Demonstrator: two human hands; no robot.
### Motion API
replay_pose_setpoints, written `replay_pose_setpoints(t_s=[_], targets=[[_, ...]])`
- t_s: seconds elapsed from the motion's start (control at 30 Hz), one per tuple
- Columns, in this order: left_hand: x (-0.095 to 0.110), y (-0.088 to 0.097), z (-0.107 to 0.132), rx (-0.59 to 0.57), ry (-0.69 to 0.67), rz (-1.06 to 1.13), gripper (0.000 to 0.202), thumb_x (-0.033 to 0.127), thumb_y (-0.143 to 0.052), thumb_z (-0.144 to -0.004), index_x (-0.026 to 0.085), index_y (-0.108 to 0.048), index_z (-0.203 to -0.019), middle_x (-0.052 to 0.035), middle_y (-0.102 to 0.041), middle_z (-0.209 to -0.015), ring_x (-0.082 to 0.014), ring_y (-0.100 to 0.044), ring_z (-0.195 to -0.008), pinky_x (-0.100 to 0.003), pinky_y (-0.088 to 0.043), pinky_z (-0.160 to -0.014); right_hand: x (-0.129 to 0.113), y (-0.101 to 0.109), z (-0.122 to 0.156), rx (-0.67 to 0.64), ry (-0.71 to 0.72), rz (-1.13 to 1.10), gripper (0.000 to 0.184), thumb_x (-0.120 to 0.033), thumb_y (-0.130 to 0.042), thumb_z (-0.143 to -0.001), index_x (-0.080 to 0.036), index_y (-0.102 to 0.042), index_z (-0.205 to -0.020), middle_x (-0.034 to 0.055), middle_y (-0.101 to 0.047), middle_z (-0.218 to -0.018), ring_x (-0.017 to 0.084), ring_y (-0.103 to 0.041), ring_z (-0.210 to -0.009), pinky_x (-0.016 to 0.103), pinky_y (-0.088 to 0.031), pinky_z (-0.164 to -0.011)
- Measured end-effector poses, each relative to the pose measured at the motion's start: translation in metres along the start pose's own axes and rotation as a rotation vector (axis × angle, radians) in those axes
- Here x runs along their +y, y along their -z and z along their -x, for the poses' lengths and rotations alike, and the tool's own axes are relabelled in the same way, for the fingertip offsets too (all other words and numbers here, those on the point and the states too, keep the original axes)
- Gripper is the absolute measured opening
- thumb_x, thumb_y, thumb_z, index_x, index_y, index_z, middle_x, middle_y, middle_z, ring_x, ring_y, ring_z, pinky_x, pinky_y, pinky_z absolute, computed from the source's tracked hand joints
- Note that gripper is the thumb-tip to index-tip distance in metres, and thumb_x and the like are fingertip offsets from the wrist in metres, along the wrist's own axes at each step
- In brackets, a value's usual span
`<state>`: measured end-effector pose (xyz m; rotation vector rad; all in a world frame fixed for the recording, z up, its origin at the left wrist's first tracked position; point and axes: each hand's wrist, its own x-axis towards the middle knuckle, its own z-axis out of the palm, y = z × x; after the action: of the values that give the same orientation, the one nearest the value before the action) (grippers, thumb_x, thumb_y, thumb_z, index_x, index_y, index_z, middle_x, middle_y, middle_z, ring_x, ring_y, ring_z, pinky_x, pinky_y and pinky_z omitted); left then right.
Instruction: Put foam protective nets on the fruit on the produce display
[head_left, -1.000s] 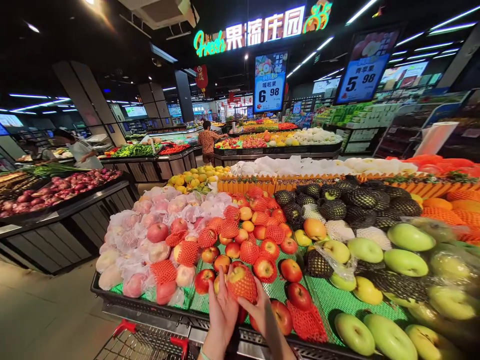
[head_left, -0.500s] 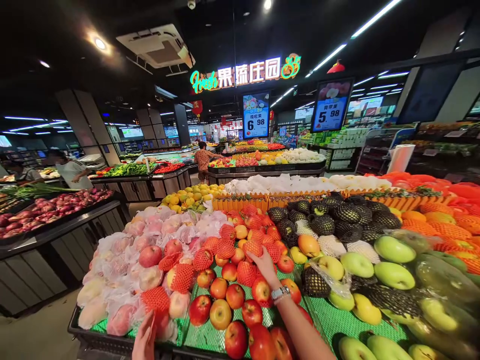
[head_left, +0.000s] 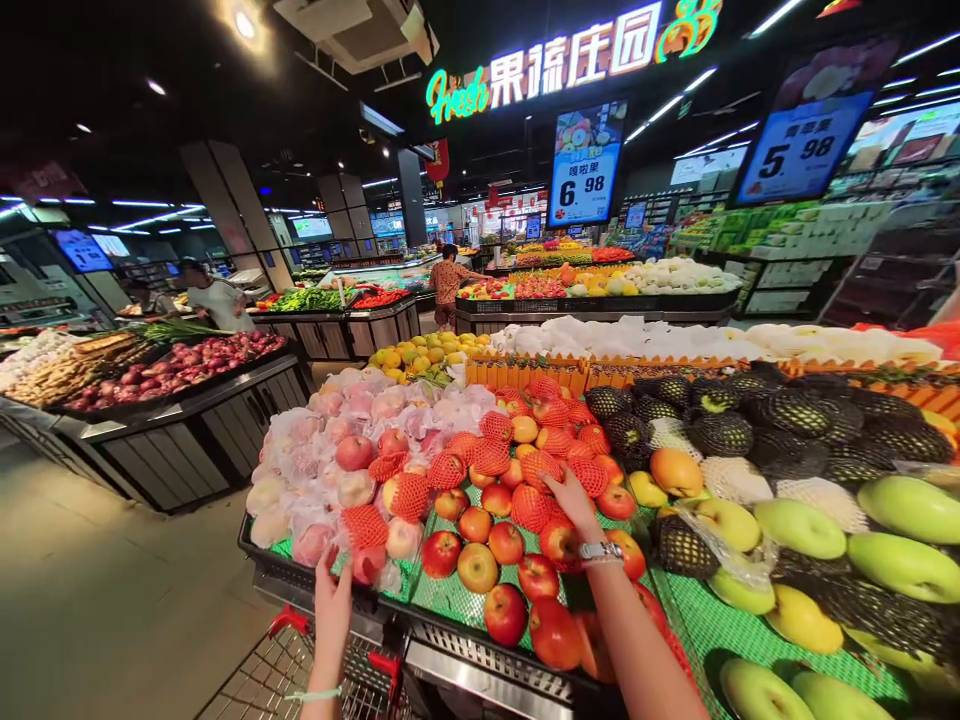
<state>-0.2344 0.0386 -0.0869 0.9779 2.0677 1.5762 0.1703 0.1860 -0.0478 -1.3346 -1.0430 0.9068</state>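
In the head view my right hand (head_left: 574, 502), with a metal watch at the wrist, is closed at the side of an apple in a red foam net (head_left: 540, 467); some of its fingertips are hidden. Loose red apples (head_left: 506, 542) lie nearer to me on the green mat. My left hand (head_left: 332, 600) is held up at the display's front edge, fingers apart and holding nothing. It is beside pale pink fruit in thin wrappers (head_left: 313, 543) and another red foam net (head_left: 365, 526).
Below the display stands a shopping cart (head_left: 259, 675) with red parts. On the right lie green apples (head_left: 799, 528) and fruit in black nets (head_left: 720, 434). An onion stand (head_left: 187, 375) is at left. Two people (head_left: 448, 283) are at stands farther back.
The view has shifted down and left, bringing the cart into sight. My right hand stays at the same netted apple. More of my left hand and wrist now shows.
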Motion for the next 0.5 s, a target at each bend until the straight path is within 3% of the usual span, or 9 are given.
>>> replay_pose_setpoints(t_s=[0.07, 0.13, 0.2, 0.27, 0.37, 0.5], targets=[[0.004, -0.001, -0.012, 0.008, -0.007, -0.051, 0.066, 0.062, -0.059, -0.072, 0.019, -0.058, -0.122, -0.0204, -0.065, -0.137, -0.0405, -0.057, -0.134, -0.053, -0.046, -0.11, -0.007, 0.01, 0.009, -0.011, -0.009, -0.006, 0.053, -0.06, -0.068, -0.066, -0.019, -0.065, -0.099, 0.017, -0.07, -0.118, 0.038, -0.06, -0.124, 0.054, -0.037, -0.115], [0.01, -0.005, -0.024, 0.014, 0.001, -0.118, 0.057, 0.063, -0.063, -0.067, 0.021, -0.065, -0.106, -0.0165, -0.076, -0.112, -0.0426, -0.066, -0.12, -0.056, -0.048, -0.105, -0.013, 0.021, 0.026, -0.017, -0.012, -0.022, 0.06, -0.065, -0.067, -0.062, -0.019, -0.068, -0.1, 0.0158, -0.07, -0.122, 0.037, -0.06, -0.126, 0.053, -0.037, -0.118], [0.016, -0.012, -0.032, 0.009, 0.01, -0.183, 0.047, 0.064, -0.067, -0.063, 0.023, -0.068, -0.087, -0.0112, -0.078, -0.088, -0.044, -0.07, -0.105, -0.06, -0.048, -0.1, -0.017, 0.033, 0.05, -0.037, -0.016, -0.036, 0.063, -0.068, -0.068, -0.061, -0.021, -0.072, -0.102, 0.0129, -0.071, -0.125, 0.035, -0.059, -0.129, 0.052, -0.037, -0.119], [0.022, -0.021, -0.035, 0.011, -0.004, -0.225, 0.043, 0.066, -0.067, -0.064, 0.024, -0.066, -0.075, -0.0095, -0.075, -0.077, -0.0441, -0.07, -0.1, -0.061, -0.048, -0.097, -0.017, 0.042, 0.079, -0.063, -0.033, -0.054, 0.063, -0.069, -0.069, -0.064, -0.023, -0.075, -0.106, 0.0106, -0.07, -0.13, 0.035, -0.057, -0.133, 0.051, -0.039, -0.119], [0.031, -0.03, -0.028, 0.044, -0.056, -0.231, 0.046, 0.066, -0.059, -0.072, 0.021, -0.068, -0.08, -0.0144, -0.075, -0.086, -0.0442, -0.065, -0.107, -0.06, -0.046, -0.1, -0.01, 0.048, 0.122, -0.118, -0.091, -0.116, 0.064, -0.07, -0.07, -0.07, -0.024, -0.075, -0.114, 0.01, -0.069, -0.133, 0.034, -0.055, -0.135, 0.052, -0.038, -0.12], [0.042, -0.034, -0.007, 0.105, -0.122, -0.158, 0.052, 0.058, -0.054, -0.079, 0.016, -0.069, -0.106, -0.0215, -0.071, -0.118, -0.0446, -0.054, -0.126, -0.062, -0.032, -0.113, 0.008, 0.051, 0.158, -0.241, -0.139, -0.145, 0.06, -0.076, -0.07, -0.07, -0.026, -0.08, -0.103, 0.0118, -0.073, -0.125, 0.039, -0.057, -0.132, 0.059, -0.036, -0.12]])
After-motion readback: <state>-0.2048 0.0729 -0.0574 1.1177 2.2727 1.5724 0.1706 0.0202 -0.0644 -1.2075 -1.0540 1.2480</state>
